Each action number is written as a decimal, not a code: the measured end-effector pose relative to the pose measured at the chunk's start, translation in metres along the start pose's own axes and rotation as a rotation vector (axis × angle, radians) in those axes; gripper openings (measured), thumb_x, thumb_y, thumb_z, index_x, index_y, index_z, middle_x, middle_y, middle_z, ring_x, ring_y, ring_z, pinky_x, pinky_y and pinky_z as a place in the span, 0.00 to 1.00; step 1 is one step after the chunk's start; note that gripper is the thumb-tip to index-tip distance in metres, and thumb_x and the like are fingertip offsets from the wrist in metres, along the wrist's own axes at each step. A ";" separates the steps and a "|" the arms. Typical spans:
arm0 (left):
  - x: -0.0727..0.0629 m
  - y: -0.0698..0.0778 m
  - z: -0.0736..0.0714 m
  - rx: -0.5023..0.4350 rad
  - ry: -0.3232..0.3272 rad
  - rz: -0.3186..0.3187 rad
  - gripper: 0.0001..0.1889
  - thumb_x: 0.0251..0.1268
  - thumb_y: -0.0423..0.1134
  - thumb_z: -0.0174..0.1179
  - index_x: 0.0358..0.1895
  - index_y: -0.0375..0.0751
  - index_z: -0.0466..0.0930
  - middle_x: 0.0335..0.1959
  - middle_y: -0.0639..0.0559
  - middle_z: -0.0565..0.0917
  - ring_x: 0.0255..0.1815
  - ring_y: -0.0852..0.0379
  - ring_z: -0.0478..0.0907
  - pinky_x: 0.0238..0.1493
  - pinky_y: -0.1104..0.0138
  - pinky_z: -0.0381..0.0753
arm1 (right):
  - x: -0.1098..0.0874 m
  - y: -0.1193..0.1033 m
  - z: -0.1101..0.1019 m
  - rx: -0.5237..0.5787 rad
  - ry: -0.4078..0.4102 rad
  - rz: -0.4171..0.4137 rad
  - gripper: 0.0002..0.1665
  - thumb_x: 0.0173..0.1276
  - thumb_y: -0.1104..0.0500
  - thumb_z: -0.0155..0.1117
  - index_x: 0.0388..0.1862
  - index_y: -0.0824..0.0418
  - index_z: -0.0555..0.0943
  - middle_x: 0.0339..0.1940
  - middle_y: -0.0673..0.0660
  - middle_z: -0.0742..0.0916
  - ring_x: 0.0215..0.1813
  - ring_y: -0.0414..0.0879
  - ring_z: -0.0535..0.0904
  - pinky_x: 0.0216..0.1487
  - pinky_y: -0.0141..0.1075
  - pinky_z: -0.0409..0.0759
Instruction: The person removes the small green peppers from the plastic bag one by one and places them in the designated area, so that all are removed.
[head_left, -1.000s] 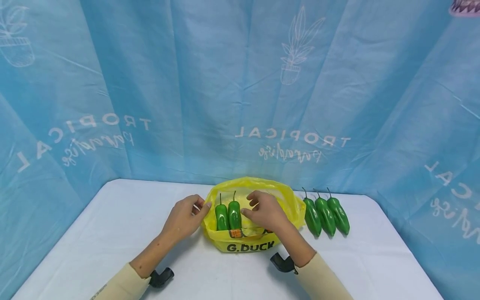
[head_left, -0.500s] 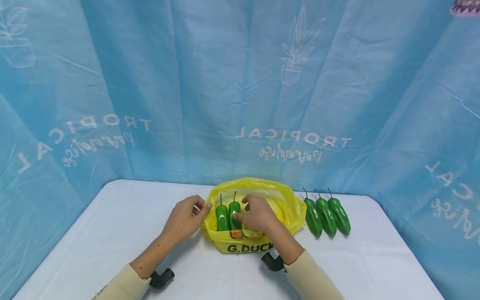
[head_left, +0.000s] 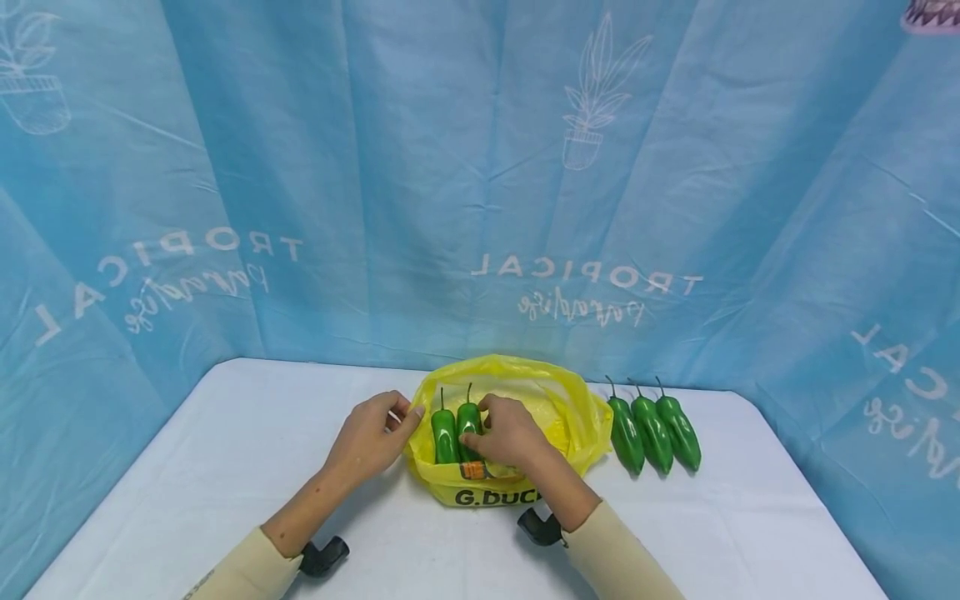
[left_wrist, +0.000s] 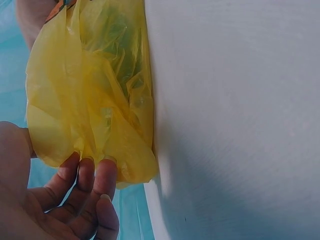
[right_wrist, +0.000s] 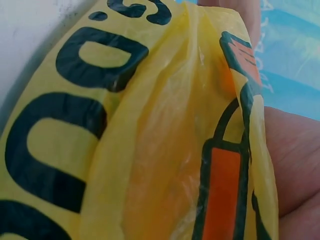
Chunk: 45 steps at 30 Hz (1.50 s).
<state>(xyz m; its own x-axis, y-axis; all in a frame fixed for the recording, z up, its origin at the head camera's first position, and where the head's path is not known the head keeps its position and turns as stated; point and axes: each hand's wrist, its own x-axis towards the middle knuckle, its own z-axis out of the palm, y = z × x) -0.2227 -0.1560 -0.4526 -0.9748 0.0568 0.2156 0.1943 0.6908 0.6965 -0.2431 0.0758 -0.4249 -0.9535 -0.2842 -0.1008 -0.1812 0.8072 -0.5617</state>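
Note:
A yellow plastic bag [head_left: 495, 492] with dark lettering lies on the table with its mouth open. Inside, two green chili peppers [head_left: 444, 433] stand side by side, stems up. My left hand [head_left: 375, 437] holds the bag's left rim; in the left wrist view its thumb is on one side of the yellow plastic [left_wrist: 90, 100] and the fingertips on the other. My right hand [head_left: 513, 432] reaches into the bag and grips the right-hand chili pepper [head_left: 468, 417] between thumb and fingers. In the right wrist view the printed bag wall [right_wrist: 165, 130] hides most of that hand.
To the right of the bag, three more green chili peppers [head_left: 652, 433] lie in a row on the white table [head_left: 262, 433]. A blue printed curtain [head_left: 450, 183] hangs behind the table and along both sides.
My right hand has moved left inside the bag, and its thumb and fingers have come round the right-hand chili pepper. My left hand stays on the bag's rim.

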 end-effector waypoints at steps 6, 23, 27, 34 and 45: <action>-0.001 -0.001 0.001 0.006 -0.004 -0.001 0.12 0.79 0.50 0.62 0.40 0.46 0.83 0.35 0.55 0.84 0.35 0.59 0.80 0.40 0.61 0.81 | 0.000 -0.001 0.002 -0.018 0.002 0.013 0.37 0.68 0.49 0.79 0.67 0.67 0.78 0.44 0.58 0.86 0.44 0.50 0.82 0.46 0.47 0.84; -0.001 0.002 0.001 0.003 -0.003 0.001 0.12 0.78 0.50 0.62 0.40 0.46 0.83 0.34 0.55 0.84 0.35 0.59 0.80 0.39 0.61 0.80 | 0.003 0.007 0.008 -0.040 0.023 0.014 0.32 0.65 0.52 0.81 0.59 0.70 0.80 0.42 0.58 0.85 0.40 0.48 0.80 0.40 0.44 0.84; -0.002 0.002 0.000 0.010 0.000 0.004 0.12 0.78 0.50 0.62 0.40 0.46 0.83 0.34 0.55 0.84 0.34 0.59 0.80 0.39 0.61 0.80 | 0.003 0.009 0.007 -0.044 0.005 0.014 0.31 0.66 0.54 0.80 0.59 0.71 0.79 0.43 0.60 0.85 0.40 0.49 0.80 0.40 0.45 0.83; -0.001 0.002 0.000 0.014 0.004 -0.002 0.12 0.78 0.50 0.63 0.40 0.45 0.83 0.34 0.55 0.84 0.34 0.59 0.80 0.39 0.61 0.80 | 0.002 0.010 0.002 -0.050 -0.022 0.031 0.35 0.66 0.57 0.80 0.65 0.71 0.78 0.55 0.65 0.86 0.49 0.54 0.83 0.48 0.49 0.85; -0.001 0.002 0.000 0.016 0.002 -0.008 0.12 0.78 0.50 0.62 0.40 0.45 0.83 0.34 0.55 0.84 0.35 0.58 0.80 0.39 0.61 0.80 | -0.003 0.013 -0.013 -0.067 -0.015 0.011 0.19 0.60 0.65 0.78 0.49 0.68 0.84 0.39 0.57 0.85 0.38 0.49 0.79 0.40 0.43 0.83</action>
<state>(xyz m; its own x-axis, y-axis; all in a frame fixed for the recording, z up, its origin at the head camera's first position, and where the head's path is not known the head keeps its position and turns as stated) -0.2214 -0.1552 -0.4515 -0.9761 0.0495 0.2115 0.1845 0.7027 0.6871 -0.2461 0.0933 -0.4210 -0.9519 -0.2826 -0.1186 -0.1875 0.8431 -0.5040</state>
